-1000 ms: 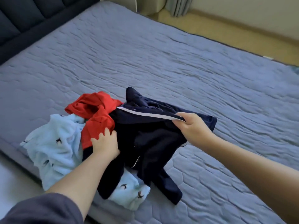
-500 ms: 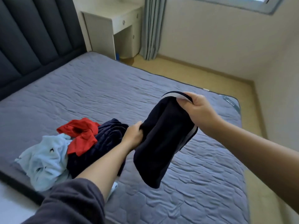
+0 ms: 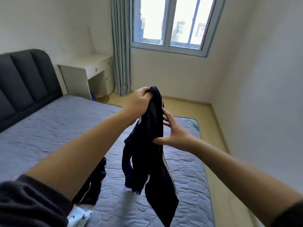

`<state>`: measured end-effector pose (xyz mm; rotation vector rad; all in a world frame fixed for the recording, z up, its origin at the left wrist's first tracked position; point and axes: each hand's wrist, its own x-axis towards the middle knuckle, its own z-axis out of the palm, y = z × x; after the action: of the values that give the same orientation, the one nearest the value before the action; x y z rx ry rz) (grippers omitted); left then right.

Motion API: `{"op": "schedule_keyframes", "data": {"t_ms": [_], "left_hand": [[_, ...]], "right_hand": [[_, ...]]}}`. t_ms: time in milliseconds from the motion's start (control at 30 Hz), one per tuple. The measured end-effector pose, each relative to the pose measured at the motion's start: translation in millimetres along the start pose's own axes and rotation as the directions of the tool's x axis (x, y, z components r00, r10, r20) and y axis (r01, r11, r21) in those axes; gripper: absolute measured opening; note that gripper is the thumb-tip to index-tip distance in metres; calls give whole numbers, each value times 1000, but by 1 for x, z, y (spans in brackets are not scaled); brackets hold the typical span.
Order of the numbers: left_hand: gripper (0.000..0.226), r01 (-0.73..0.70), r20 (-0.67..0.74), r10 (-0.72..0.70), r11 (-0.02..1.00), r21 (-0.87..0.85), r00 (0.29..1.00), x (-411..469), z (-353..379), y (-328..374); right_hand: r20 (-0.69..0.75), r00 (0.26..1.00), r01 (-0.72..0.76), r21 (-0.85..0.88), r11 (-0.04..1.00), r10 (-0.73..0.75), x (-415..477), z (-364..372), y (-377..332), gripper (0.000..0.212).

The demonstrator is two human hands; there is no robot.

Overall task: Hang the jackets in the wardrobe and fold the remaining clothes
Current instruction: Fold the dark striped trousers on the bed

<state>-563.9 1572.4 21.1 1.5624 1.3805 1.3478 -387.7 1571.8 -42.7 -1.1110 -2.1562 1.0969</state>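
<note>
Holding tight, my left hand [image 3: 141, 99] has the top of the dark blue garment [image 3: 152, 145] in a fist; it now hangs long over the bed [image 3: 49, 128], lifted away from the pile [image 3: 94, 182] at 7 o'clock. My right hand [image 3: 174, 134], which gripped its edge a moment ago, is now spread wide, thumb touching the cloth. So I can judge next: hang or fold.

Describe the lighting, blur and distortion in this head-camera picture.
Head view: the window is blown out white and backlights the room; the dark garment reads nearly black, its folds barely visible; the wide-angle lens bows the window frame and tilts the walls; the near grey sleeve looks soft.
</note>
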Motion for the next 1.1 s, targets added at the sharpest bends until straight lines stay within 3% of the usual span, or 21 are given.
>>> {"op": "schedule_keyframes", "data": {"t_ms": [67,133,200,300,433,533,633,733,833,900,1000,1100], "left_hand": [[24,33,50,-29,995,-97,998,-5,10,24],[22,50,58,-41,986,-161,997,-10,10,33],[15,63,79,-50,982,-175,996,-24,6,23],[5,73,212,-35,982,-172,977,-59,6,-17],[48,188,435,-106,971,-149,894,-112,18,-84],[59,317,539,-202,940,-128,818,-131,29,-116],[56,403,521,-295,909,-106,801,-136,35,-127],[30,449,350,-335,832,-325,875,-129,33,-124],[21,309,174,-260,858,-411,950,-115,18,-100],[34,139,184,-77,923,-358,980,-104,7,-79],[61,-129,355,175,980,-150,918,-90,-5,-55],[45,-427,463,302,883,193,833,-80,-7,-47]], "right_hand": [[-37,999,26,229,973,-18,-3,0,-16,47],[-229,973,76,334,939,2,-6,-4,-28,22],[-385,921,114,402,909,55,-11,-8,-31,19],[-468,870,181,592,785,152,-20,-8,-29,19],[-477,865,227,651,724,157,-32,-1,-29,36],[-482,862,283,715,640,156,-37,-1,-36,37],[-506,850,339,739,582,147,-43,-8,-45,28],[-508,850,351,743,570,139,-55,-17,-42,24],[-448,871,197,696,690,204,-73,-21,-23,21],[-365,890,43,665,745,274,-83,-19,-9,22],[-292,886,-153,550,821,360,-91,-11,4,44],[-345,893,-157,360,919,288,-92,-5,3,77]]}}
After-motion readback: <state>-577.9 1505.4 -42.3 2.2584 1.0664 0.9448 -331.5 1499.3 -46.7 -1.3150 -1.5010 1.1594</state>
